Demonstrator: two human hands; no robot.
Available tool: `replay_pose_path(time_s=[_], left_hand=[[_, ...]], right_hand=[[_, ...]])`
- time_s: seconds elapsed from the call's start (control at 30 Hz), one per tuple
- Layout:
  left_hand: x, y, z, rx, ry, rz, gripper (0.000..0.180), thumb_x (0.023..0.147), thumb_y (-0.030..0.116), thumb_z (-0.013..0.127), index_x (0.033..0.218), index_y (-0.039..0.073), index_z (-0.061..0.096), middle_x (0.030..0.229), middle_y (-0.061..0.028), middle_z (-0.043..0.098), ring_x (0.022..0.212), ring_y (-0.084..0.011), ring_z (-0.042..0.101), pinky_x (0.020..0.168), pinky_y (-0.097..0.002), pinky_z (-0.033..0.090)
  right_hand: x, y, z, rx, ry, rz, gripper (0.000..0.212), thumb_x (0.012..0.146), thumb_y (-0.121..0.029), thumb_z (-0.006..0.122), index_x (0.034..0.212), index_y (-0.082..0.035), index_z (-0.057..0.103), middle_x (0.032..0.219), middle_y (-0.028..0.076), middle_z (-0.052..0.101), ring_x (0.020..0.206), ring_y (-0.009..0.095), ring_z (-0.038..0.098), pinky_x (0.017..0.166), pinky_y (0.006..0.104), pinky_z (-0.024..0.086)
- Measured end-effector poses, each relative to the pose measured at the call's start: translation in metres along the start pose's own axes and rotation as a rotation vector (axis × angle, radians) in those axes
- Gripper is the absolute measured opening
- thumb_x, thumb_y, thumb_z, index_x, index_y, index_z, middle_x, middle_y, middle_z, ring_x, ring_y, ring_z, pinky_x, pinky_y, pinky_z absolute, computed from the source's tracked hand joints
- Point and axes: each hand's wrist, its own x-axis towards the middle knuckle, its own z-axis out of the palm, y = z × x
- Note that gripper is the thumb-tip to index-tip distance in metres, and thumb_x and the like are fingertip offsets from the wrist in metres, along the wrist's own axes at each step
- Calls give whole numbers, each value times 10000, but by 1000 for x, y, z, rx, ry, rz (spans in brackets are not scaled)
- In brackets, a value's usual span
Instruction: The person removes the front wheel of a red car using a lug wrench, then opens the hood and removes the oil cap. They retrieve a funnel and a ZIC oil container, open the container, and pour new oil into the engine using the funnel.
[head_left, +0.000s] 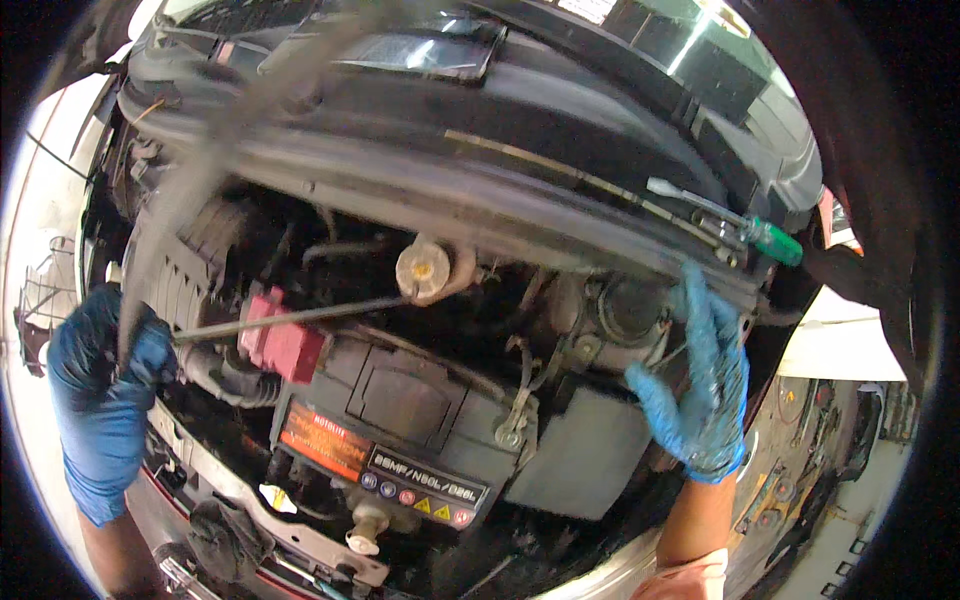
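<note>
long metal rod [290, 318]: our left hand [105, 365] closed around its near end, shaft running rightward over the battery [400, 420]; right hand [700, 385] open, fingers spread, farther off.

I see little free room in this engine bay: the battery [400, 420] fills the near middle, its red terminal cover [283, 340] at its left. A long rod [290, 318] crosses above. Hoses crowd the far gap; a dark pocket opens right of the battery.
</note>
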Motion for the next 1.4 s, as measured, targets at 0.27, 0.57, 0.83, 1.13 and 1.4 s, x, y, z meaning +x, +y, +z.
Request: replay_pose_path(time_s=[0.27,0.57,0.83,1.13,1.4], left_hand=[[-84,-50,-56,32,209,-69,238,927,130,689,1150,76,623,848,16,607,692,-66,515,619,-213,419],[-223,-66,-158,311,207,-418,159,999,208,600,1053,64,638,806,48,562,658,-51,463,564,-231,360],[-363,-121,-226,132,417,-307,373,940,48,588,1307,24,526,931,-15,586,740,-63,521,572,-199,397],[-432,-90,-228,93,361,49,178,721,-73,685,759,10,532,700,-74,526,662,-140,512,631,-283,432],[-494,-88,-283,113,372,135,115,720,-8,699,746,17,590,639,-154,572,550,-256,592,532,-366,446]], right_hand=[[3,3,5,32,121,-71,832,794,-405,753,1508,-144,415,1170,177,611,978,359,625,872,451,519],[-7,10,5,240,155,101,732,843,-275,736,1498,-182,423,1103,105,674,899,261,656,849,398,542],[-122,-122,-17,115,66,-128,651,917,-311,643,1493,-118,409,1481,162,475,1345,390,456,1132,456,369],[-249,-436,-120,452,420,-335,468,674,-167,798,1111,-40,686,1021,119,639,899,304,619,797,415,504],[-269,-511,-166,415,413,-146,271,825,-26,661,1093,-40,695,1074,145,667,990,305,623,899,405,492]])
